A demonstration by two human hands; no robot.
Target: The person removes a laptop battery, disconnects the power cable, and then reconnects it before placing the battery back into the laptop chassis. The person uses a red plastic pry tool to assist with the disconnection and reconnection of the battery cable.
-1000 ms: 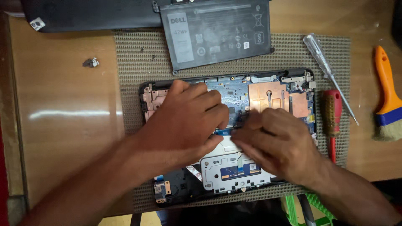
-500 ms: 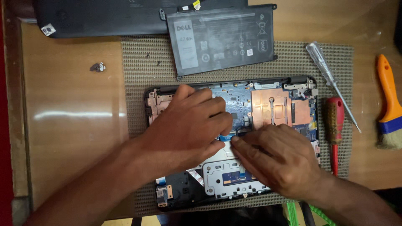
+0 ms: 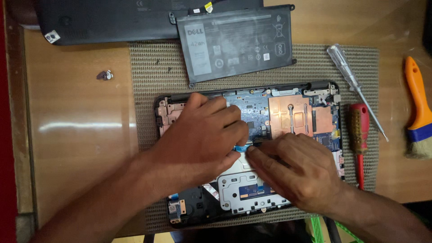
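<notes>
Centrally, opened laptop [image 3: 292, 117] on woven mat [image 3: 148, 90], internals up for access. Left hand [image 3: 198, 139] spread flat, bracing chassis. Right hand [image 3: 292, 171] fingertips pinched on blue cable tab [image 3: 241, 146] mid-frame. Battery [image 3: 234, 42] set aside top; red screwdriver [image 3: 358, 135] right.

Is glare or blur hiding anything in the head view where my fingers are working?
Head view: sharp where the left hand and right hand meet at the small blue tab on the opened laptop; only the hands hide the board there. A bright glare streak lies on the wooden table, left of the woven mat; the frame's corners are darker.
</notes>
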